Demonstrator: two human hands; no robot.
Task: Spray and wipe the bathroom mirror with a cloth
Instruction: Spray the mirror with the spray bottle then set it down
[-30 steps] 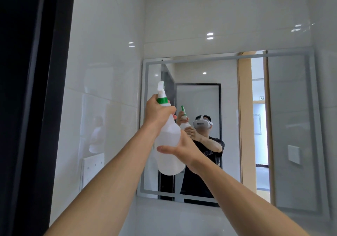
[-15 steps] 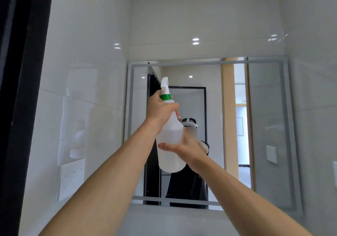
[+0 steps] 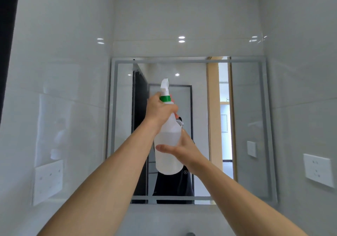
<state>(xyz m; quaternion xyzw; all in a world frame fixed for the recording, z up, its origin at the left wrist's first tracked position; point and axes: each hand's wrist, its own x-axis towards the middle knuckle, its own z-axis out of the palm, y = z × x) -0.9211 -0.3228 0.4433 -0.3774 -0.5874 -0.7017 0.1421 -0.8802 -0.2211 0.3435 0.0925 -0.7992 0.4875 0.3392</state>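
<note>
Here the spray bottle (image 3: 168, 141) is held up in front of the mirror (image 3: 248, 126), its nozzle aimed at the upper glass. The left hand (image 3: 160, 110) curls round the neck under the green collar, its fingers at the trigger, while the right hand (image 3: 184, 150) cups the lower body with its thumb across the front. Roughly half full, the thin plastic likely feels light and may dent or slip if wet, so neck plus underside support suits it; no cloth is visible.
</note>
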